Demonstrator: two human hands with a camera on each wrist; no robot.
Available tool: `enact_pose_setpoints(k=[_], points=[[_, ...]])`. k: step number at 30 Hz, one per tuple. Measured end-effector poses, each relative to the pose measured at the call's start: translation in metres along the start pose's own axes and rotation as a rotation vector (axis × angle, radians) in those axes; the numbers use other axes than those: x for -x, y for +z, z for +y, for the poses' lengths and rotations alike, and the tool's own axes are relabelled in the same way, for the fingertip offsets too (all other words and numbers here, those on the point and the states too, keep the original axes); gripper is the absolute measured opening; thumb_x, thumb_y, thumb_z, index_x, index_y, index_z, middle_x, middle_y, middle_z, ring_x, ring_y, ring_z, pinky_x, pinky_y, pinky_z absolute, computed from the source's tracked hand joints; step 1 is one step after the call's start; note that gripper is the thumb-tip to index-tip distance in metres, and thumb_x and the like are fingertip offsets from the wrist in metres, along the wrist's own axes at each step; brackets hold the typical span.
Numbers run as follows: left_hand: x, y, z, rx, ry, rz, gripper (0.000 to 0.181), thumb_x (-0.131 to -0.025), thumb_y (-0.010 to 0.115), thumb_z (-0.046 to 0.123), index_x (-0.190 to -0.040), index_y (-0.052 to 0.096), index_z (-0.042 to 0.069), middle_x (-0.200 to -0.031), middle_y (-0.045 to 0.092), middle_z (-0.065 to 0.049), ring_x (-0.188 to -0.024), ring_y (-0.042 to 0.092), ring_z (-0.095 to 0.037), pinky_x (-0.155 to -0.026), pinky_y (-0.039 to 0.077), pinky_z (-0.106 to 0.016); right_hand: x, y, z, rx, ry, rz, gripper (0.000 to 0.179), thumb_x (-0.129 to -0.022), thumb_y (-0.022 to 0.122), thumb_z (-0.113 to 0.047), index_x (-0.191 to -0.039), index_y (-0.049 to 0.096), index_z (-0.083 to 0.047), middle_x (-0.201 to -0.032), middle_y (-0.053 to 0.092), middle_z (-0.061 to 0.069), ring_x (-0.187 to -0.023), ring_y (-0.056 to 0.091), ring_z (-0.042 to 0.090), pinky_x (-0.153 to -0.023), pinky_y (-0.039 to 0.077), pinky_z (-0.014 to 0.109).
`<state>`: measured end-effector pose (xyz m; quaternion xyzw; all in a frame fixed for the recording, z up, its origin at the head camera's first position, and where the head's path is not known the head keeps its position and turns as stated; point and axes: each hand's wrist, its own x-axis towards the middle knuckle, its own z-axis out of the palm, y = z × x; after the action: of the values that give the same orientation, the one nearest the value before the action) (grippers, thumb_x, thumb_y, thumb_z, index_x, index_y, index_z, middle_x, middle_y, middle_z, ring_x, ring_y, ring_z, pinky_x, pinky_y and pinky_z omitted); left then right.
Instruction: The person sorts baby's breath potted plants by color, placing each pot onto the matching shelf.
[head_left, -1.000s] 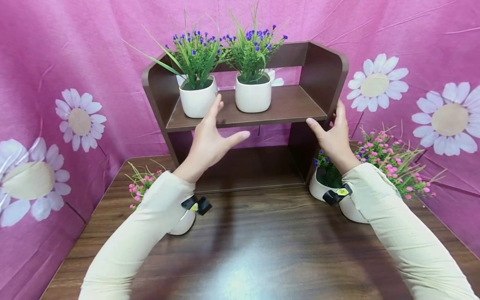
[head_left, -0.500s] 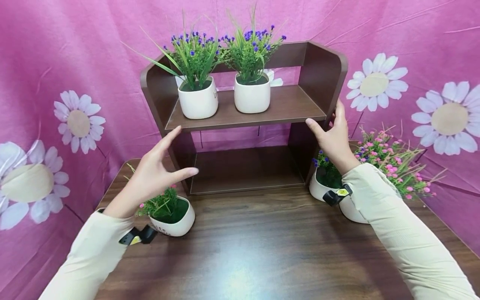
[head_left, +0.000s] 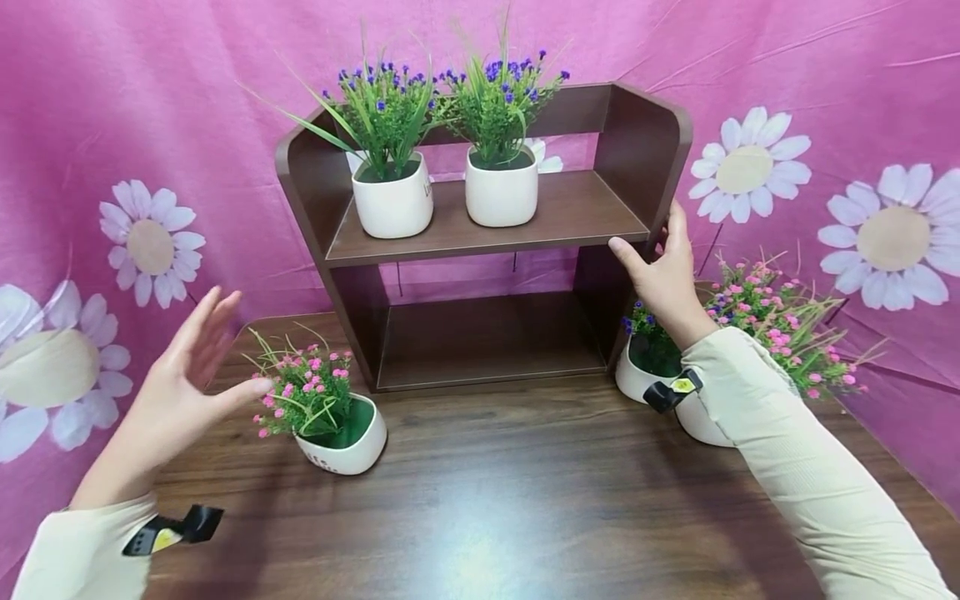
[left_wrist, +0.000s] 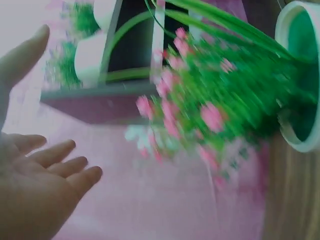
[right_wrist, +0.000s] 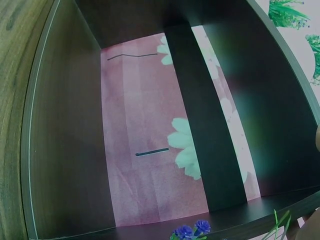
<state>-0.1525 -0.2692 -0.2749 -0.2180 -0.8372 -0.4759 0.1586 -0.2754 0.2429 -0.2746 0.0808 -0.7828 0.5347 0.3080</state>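
Observation:
My left hand (head_left: 176, 400) is spread beside the pink-flowered potted plant (head_left: 322, 417), its thumb near the blossoms and nothing held. In the left wrist view its fingers are extended, and the plant (left_wrist: 210, 95) is blurred. My right hand (head_left: 667, 275) grips the right side panel of the dark brown two-tier desk shelf (head_left: 480, 237), thumb at the front edge and fingers on the outer side. Only a sliver of that hand shows in the right wrist view. Two white pots with purple flowers, a left one (head_left: 393, 200) and a right one (head_left: 502, 192), stand on the upper tier.
Under my right forearm, at the shelf's right side, stand a purple-flowered pot (head_left: 637, 375) and a pink-flowered plant (head_left: 787, 325), partly hidden. All rests on a wood-grain table (head_left: 480, 500). A pink curtain (head_left: 195, 75) with daisy prints hangs behind.
My left hand has moved left and down from in front of the upper tier to beside the pink-flowered plant, uncovering it. My right hand stays on the shelf's side.

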Motion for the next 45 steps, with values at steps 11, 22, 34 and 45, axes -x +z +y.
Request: enact_pose_setpoints(k=[11, 22, 34, 45], points=[[0.045, -0.003, -0.069, 0.426, -0.037, -0.059, 0.100, -0.076, 0.055, -0.030, -0.155, 0.010, 0.012, -0.157, 0.026, 0.001, -0.134, 0.034, 0.003, -0.100, 0.035, -0.010, 0.000, -0.002, 0.000, -0.002, 0.015, -0.009, 0.079, -0.087, 0.070, -0.020, -0.151, 0.023, -0.020, -0.143, 0.042, 0.013, -0.129, 0.040, 0.025, -0.112, 0.029, 0.042], [0.072, 0.033, -0.128, 0.582, -0.373, -0.175, 0.093, -0.086, 0.060, -0.010, -0.152, -0.005, 0.002, -0.157, 0.013, -0.016, -0.112, 0.048, 0.012, -0.093, 0.043, -0.013, -0.001, -0.001, 0.001, 0.022, 0.006, -0.011, 0.078, -0.087, 0.070, -0.021, -0.151, 0.025, -0.019, -0.141, 0.044, 0.013, -0.126, 0.043, 0.024, -0.108, 0.035, 0.039], [0.058, 0.054, -0.143, 0.540, -0.313, -0.327, 0.075, -0.085, 0.062, -0.007, -0.148, 0.026, 0.009, -0.137, 0.043, 0.025, -0.122, 0.040, 0.014, -0.097, 0.035, -0.009, -0.002, 0.001, 0.002, 0.009, 0.021, -0.022, 0.077, -0.087, 0.069, -0.020, -0.150, 0.024, -0.019, -0.142, 0.043, 0.012, -0.128, 0.042, 0.025, -0.110, 0.033, 0.042], [0.050, 0.053, -0.138, 0.375, -0.352, -0.358, 0.070, -0.083, 0.069, -0.002, -0.143, 0.036, 0.011, -0.130, 0.048, 0.028, -0.119, 0.042, 0.013, -0.094, 0.035, -0.008, 0.000, 0.000, 0.002, 0.010, 0.020, -0.025, 0.077, -0.088, 0.069, -0.021, -0.150, 0.024, -0.019, -0.142, 0.043, 0.012, -0.128, 0.042, 0.025, -0.110, 0.034, 0.042]])
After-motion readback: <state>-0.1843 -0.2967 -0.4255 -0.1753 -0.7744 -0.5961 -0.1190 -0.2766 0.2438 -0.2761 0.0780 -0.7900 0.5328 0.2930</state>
